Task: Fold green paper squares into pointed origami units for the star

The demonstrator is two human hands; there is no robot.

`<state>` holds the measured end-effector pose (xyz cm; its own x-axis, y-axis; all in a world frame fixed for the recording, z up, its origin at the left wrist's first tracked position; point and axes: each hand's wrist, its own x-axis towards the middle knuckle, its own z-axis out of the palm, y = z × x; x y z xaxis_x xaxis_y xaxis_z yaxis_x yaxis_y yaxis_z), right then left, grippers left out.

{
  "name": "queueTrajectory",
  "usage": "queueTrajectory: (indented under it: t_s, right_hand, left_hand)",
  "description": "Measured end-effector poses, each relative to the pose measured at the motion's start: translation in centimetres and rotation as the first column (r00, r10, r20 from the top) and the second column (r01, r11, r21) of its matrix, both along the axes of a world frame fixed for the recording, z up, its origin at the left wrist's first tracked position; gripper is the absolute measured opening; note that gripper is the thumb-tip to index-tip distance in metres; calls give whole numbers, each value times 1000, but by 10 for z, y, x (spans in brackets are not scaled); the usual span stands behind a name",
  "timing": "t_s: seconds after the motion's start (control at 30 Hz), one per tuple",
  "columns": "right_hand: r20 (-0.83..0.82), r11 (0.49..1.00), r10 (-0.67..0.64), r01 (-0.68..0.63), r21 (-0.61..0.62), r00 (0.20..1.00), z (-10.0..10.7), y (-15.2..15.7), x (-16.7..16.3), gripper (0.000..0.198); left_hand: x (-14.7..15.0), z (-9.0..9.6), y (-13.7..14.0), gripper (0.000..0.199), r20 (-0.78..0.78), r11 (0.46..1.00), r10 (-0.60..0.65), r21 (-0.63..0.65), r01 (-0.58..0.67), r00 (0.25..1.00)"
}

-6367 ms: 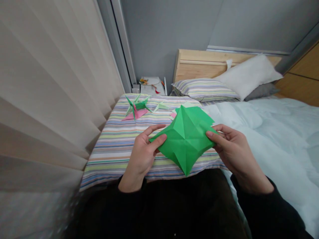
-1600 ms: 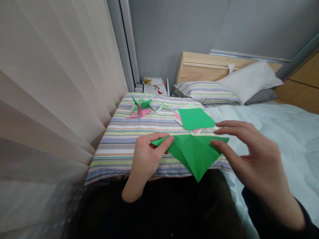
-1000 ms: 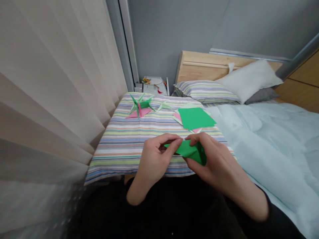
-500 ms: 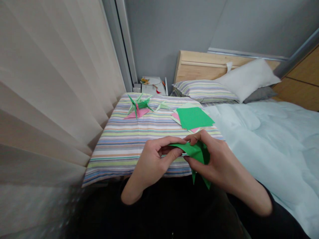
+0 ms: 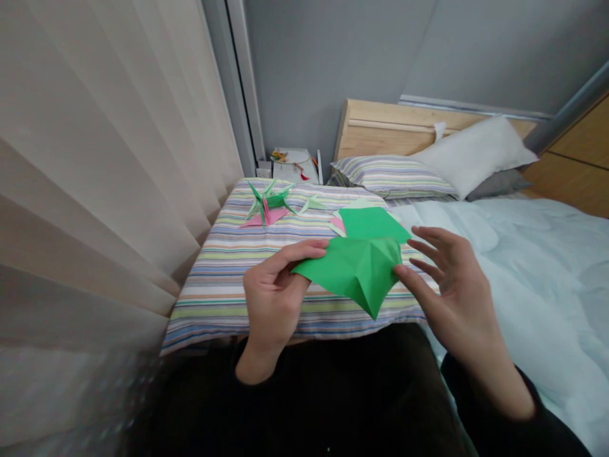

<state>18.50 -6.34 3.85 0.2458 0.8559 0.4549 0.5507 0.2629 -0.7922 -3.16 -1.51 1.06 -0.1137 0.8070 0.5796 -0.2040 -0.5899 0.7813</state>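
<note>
A creased sheet of green origami paper (image 5: 352,270) hangs over the near part of the striped cloth, its lower point facing me. My left hand (image 5: 276,292) pinches its left end between thumb and fingers. At the paper's right edge is my right hand (image 5: 451,285), fingers spread apart and the thumb tip at or just touching the edge. Behind the held sheet lies a stack of flat paper (image 5: 373,223), green on top with pink and pale green edges showing below.
Folded green and pink paper cranes (image 5: 267,204) sit at the far left of the striped cloth (image 5: 214,292), with a pale green folded piece (image 5: 312,203) beside them. A curtain (image 5: 118,158) hangs at left. The bed with a pale blue quilt (image 5: 537,266) is at right.
The green paper has been spread from a bunched, folded shape into a wider creased sheet. My right hand has moved right and its fingers have opened; my left hand has shifted slightly left.
</note>
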Motion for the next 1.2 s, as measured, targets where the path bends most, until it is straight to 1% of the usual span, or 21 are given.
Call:
queueTrajectory:
  t_s: [0.07,0.13,0.2,0.27,0.33,0.37,0.43,0.5,0.53,0.57,0.63,0.67,0.7,0.73,0.77,0.8,0.9,0.97,1.07,1.13,1.2]
  right_hand:
    - [-204,999,18,-24,-25,979,-8,0,-1,54]
    - [-374,989,96,-130,-67,923,-12,-1,-5,54]
    - [-505,970,161,-231,-79,848,-12,0,-8,55]
    - [-600,959,184,-276,-64,778,-8,1,-8,57]
    - [-663,957,176,-284,-57,728,-3,4,-5,60]
    - [-683,952,169,-296,-72,711,-1,6,-3,60]
    - [-704,942,153,-317,-108,694,1,9,0,53]
    - [-704,948,142,-301,-107,696,-1,12,2,42]
    - [-693,958,135,-272,-91,708,-3,13,3,37]
    - [-673,972,129,-229,-62,728,-6,14,5,34]
    - [-588,991,103,-132,-8,802,-12,16,9,28]
    - [-523,995,93,-94,25,847,-15,16,12,26]
    - [-458,996,84,-66,55,885,-17,16,14,25]
    - [-402,996,77,-51,73,913,-18,16,16,26]
    - [-355,995,75,-48,84,932,-18,16,17,26]
    - [-321,995,76,-53,82,944,-18,15,18,27]
    - [-262,996,83,-75,40,962,-13,11,15,25]
    - [-225,998,66,-67,6,972,-10,8,12,22]
    - [-189,1000,9,-11,-9,982,-7,4,7,19]
    - [-181,1000,-30,31,3,983,-7,3,4,18]
    - [-178,998,-51,56,22,983,-8,3,3,17]
  left_hand:
    - [3,-3,1,37,55,999,21,22,-23,998]
    - [3,-5,2,37,57,999,26,39,-28,998]
    - [2,-6,3,37,12,998,30,58,-31,999]
    - [-2,-6,4,36,-47,997,21,71,-18,999]
    - [-5,-6,5,36,-93,996,-32,79,40,995]
    - [-7,-6,5,34,-107,994,-72,75,80,992]
    - [-8,-6,6,29,-111,988,-149,27,153,983]
    - [-8,-7,7,26,-63,974,-215,-82,209,975]
    - [-8,-7,8,30,-12,957,-250,-153,245,968]
    - [-7,-7,8,38,49,929,-289,-226,293,956]
    - [-7,-7,9,58,172,848,-370,-340,407,913]
    - [-6,-6,9,68,214,814,-398,-366,450,892]
    - [-6,-5,9,77,233,800,-413,-368,473,880]
    - [-6,-4,9,83,229,807,-415,-353,473,880]
    - [-6,-2,8,83,208,828,-403,-330,452,891]
    - [-5,-1,8,79,175,858,-378,-303,415,909]
    - [-4,-1,9,45,50,938,-236,-248,241,970]
    - [-3,-3,10,24,-20,968,-106,-231,99,994]
    - [-2,-8,11,16,-69,970,45,-237,-60,997]
    - [-1,-9,11,17,-66,963,75,-255,-89,995]
    - [-1,-7,11,21,-42,960,61,-272,-70,997]
